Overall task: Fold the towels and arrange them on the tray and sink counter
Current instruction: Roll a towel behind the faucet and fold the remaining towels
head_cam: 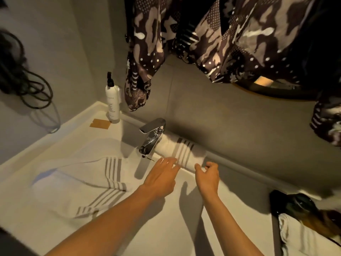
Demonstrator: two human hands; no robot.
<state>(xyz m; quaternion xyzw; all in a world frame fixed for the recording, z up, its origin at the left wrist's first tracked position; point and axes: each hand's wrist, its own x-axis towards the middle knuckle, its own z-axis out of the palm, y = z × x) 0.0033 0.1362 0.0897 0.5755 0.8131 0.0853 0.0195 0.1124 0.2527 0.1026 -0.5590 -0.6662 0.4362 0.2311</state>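
Note:
A rolled white towel with grey stripes [181, 151] lies on the sink counter [239, 185] against the back wall, just right of the faucet. My left hand [160, 178] hovers at its near edge with fingers spread, holding nothing. My right hand [207, 175] is at the roll's right end, fingers curled and touching the cloth. A second striped white towel [77, 183] lies loosely spread over the basin on the left. Another white towel [302, 235] rests at the lower right; I cannot tell if it is on a tray.
A chrome faucet [152, 136] stands between the two towels. A white spray bottle [112, 102] and a tan card [100, 123] sit in the back left corner. Patterned dark cloth [212, 34] hangs overhead. A dark object [293, 204] sits right, a black cable [27, 84] left.

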